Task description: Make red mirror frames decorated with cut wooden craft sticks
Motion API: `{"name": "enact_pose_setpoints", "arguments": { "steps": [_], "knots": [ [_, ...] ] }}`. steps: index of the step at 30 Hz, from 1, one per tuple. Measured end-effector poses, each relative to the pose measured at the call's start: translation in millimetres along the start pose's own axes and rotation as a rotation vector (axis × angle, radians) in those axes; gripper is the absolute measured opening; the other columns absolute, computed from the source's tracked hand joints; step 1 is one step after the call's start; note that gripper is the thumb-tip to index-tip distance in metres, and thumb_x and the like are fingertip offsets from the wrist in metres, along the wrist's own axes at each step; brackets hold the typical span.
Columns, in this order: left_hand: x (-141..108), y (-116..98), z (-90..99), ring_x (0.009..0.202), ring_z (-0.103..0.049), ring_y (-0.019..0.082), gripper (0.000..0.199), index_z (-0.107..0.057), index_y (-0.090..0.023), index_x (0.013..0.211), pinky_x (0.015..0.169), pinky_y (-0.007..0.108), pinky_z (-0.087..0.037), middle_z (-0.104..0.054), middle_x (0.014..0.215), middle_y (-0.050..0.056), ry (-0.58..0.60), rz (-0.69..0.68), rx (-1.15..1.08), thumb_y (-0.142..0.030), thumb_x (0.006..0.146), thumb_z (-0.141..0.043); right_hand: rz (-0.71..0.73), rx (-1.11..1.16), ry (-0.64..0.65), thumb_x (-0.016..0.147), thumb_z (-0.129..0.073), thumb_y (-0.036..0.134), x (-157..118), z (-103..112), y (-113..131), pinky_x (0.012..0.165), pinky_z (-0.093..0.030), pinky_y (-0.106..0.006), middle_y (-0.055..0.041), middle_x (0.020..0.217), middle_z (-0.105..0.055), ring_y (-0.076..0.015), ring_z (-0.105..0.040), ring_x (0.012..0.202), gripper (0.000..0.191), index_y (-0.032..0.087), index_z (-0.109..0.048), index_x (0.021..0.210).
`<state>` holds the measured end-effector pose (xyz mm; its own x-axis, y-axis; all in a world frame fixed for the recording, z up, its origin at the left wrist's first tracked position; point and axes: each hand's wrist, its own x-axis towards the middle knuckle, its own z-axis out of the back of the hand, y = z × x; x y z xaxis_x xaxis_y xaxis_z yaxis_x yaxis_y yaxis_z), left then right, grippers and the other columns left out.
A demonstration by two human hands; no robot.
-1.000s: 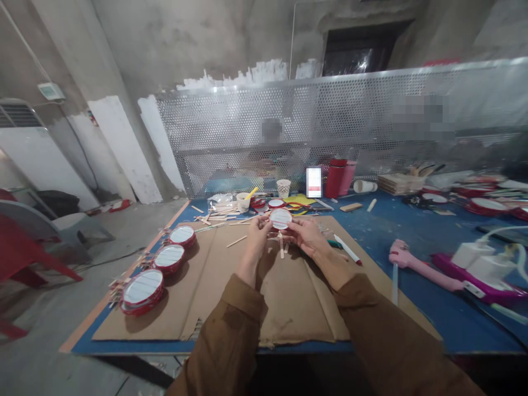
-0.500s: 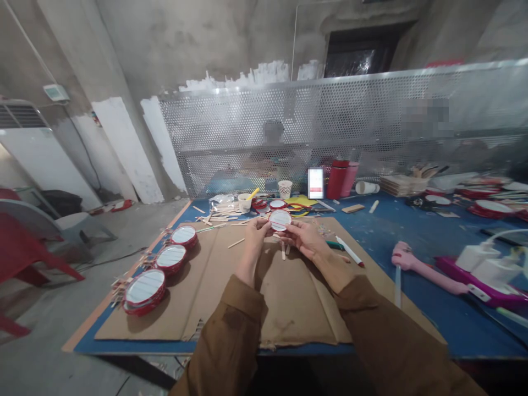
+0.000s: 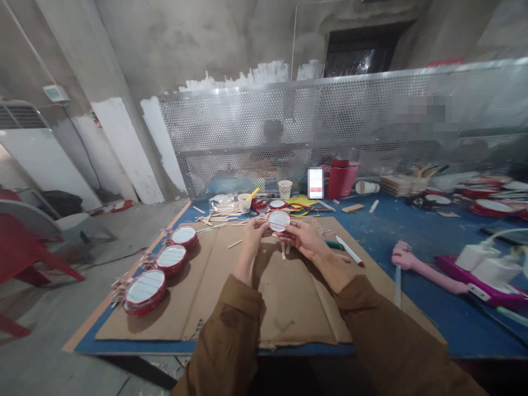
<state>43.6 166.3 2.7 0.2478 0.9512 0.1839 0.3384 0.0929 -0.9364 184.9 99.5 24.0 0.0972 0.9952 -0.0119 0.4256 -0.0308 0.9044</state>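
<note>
Both hands up over the cardboard [image 3: 289, 297]: left hand [image 3: 252, 232] and right hand [image 3: 303, 237] pinch a small red-rimmed disc [image 3: 279, 220] between fingertips, sticks [image 3: 282, 250] dangling below it, above the counter [image 3: 412, 231].

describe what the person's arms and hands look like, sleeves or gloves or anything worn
Both arms wear long, loose brown sleeves of matte fabric, creased and reaching the wrists. The left hand and right hand are bare: no gloves, and no rings, watch or markings that can be made out at this size.
</note>
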Motion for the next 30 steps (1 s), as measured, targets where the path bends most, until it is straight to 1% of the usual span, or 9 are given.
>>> {"name": "enact_pose_setpoints", "arguments": {
  "steps": [4,7,11,15,20,24,30],
  "knots": [
    [1,0,1.8,0.057,-0.064,0.013,0.031,-0.053,-0.015,0.074,0.062,0.029,-0.054,-0.066,0.066,0.001,0.006,-0.002,-0.001,-0.034,0.065,-0.076,-0.023,0.029,-0.003,0.08,-0.063,0.007,1,0,-1,0.055,-0.059,-0.021,-0.0064,0.067,-0.072,-0.0152,-0.07,0.06,0.005,0.012,-0.064,0.078],
    [1,-1,0.9,0.056,-0.063,0.013,0.032,-0.052,-0.015,0.073,0.061,0.028,-0.054,-0.064,0.064,0.0,0.008,-0.015,0.018,-0.035,0.064,-0.076,-0.025,0.038,-0.013,0.08,-0.063,0.008,2,1,-2,0.055,-0.059,-0.021,-0.0067,0.068,-0.073,-0.016,-0.071,0.062,0.005,0.012,-0.064,0.079],
    [-2,-3,-3.8,0.061,-0.064,0.013,0.036,-0.055,-0.015,0.085,0.061,0.027,-0.054,-0.067,0.072,0.002,0.033,-0.057,0.021,-0.032,0.062,-0.077,-0.008,0.056,-0.026,0.078,-0.066,0.01,4,4,-3,0.054,-0.059,-0.022,-0.006,0.069,-0.073,-0.0167,-0.071,0.062,0.005,0.014,-0.063,0.078],
    [-3,-3,-5.9,0.065,-0.065,0.013,0.036,-0.056,-0.014,0.085,0.063,0.027,-0.054,-0.068,0.078,0.005,0.056,-0.085,0.011,-0.032,0.061,-0.078,-0.004,0.044,-0.05,0.079,-0.066,0.011,4,4,-3,0.053,-0.059,-0.022,-0.0063,0.068,-0.073,-0.0168,-0.071,0.061,0.005,0.014,-0.062,0.077],
    [-2,-1,-1.7,0.066,-0.066,0.015,0.037,-0.056,-0.014,0.083,0.065,0.03,-0.055,-0.069,0.078,0.005,0.074,-0.068,-0.011,-0.034,0.061,-0.078,-0.004,0.035,-0.032,0.078,-0.066,0.012,1,1,-2,0.053,-0.058,-0.022,-0.0062,0.068,-0.073,-0.0162,-0.07,0.06,0.003,0.014,-0.063,0.077],
    [-1,-1,2.1,0.061,-0.067,0.015,0.039,-0.055,-0.014,0.081,0.065,0.032,-0.056,-0.068,0.073,0.003,0.081,-0.028,-0.029,-0.037,0.06,-0.079,-0.015,0.029,-0.043,0.08,-0.063,0.009,0,-2,0,0.054,-0.058,-0.021,-0.0065,0.068,-0.073,-0.0154,-0.07,0.06,0.006,0.013,-0.065,0.076],
    [0,-4,5.1,0.057,-0.066,0.015,0.04,-0.053,-0.015,0.076,0.063,0.031,-0.056,-0.068,0.067,0.002,0.071,-0.003,-0.038,-0.036,0.057,-0.081,-0.017,0.043,-0.026,0.08,-0.06,0.005,-2,-6,0,0.054,-0.058,-0.021,-0.0056,0.065,-0.072,-0.0137,-0.068,0.056,0.011,0.012,-0.066,0.075]
  ]
}}
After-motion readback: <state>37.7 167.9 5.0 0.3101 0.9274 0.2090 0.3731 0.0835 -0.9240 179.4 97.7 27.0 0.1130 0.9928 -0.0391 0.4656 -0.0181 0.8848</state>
